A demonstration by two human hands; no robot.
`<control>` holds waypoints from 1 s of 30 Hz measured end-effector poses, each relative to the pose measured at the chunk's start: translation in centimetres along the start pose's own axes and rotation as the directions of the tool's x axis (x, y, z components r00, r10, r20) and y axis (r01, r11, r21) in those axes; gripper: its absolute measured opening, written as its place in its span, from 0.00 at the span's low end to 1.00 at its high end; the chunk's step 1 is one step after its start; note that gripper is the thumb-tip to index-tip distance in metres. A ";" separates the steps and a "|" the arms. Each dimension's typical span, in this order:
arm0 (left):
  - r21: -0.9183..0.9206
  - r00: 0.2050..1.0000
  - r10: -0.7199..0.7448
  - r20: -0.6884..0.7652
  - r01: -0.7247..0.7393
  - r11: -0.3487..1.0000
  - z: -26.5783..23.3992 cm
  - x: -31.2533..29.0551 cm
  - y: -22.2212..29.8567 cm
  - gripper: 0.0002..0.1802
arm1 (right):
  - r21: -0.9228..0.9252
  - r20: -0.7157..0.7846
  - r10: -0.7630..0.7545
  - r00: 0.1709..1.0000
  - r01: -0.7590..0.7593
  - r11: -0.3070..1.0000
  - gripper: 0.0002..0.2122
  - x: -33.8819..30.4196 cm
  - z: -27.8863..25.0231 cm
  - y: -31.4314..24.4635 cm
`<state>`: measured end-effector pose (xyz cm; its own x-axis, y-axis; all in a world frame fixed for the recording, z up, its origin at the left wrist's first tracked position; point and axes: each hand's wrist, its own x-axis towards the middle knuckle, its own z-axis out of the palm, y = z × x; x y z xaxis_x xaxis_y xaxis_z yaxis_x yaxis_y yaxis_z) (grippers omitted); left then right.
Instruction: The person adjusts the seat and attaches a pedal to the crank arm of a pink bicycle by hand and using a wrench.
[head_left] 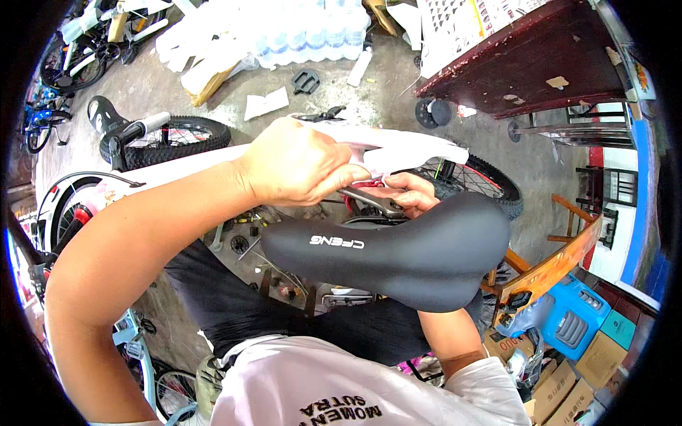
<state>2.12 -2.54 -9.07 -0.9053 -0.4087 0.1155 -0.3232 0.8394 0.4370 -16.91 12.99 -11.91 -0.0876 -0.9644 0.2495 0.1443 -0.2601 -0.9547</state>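
A black bicycle saddle [398,248] lies in front of me, on a bike with a pale pink-white frame [419,150]. My left hand [302,163] is closed around the handle end of a metal wrench [371,201], with its thumb along the tool. At the wrench's other end, just beyond the saddle, the fingers of my right hand [412,193] are bent around the head. My right forearm passes beneath the saddle, which hides part of it. Red metal parts [368,184] show between the hands; the fastener under the wrench head is hidden.
A loose pedal [306,82] and wrapped bottle packs [309,32] are on the floor beyond. A dark red table [526,64] stands at the far right. Nearer right are a wooden stool [550,259], a blue plastic box [572,316] and cartons [604,362]. Other bikes [78,57] stand left.
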 end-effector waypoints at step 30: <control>-0.703 0.523 -0.756 -0.393 0.358 0.614 -0.4 -2.0 6.5 0.38 | -0.325 -0.257 0.077 0.963 -0.161 0.932 0.15 10.5 -8.6 11.1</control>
<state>1.89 3.62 -6.11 -0.1205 -0.9894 0.0809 -0.3289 0.1167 0.9371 -24.69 0.34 -21.26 -0.3264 -0.9369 0.1252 -0.1720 -0.0713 -0.9825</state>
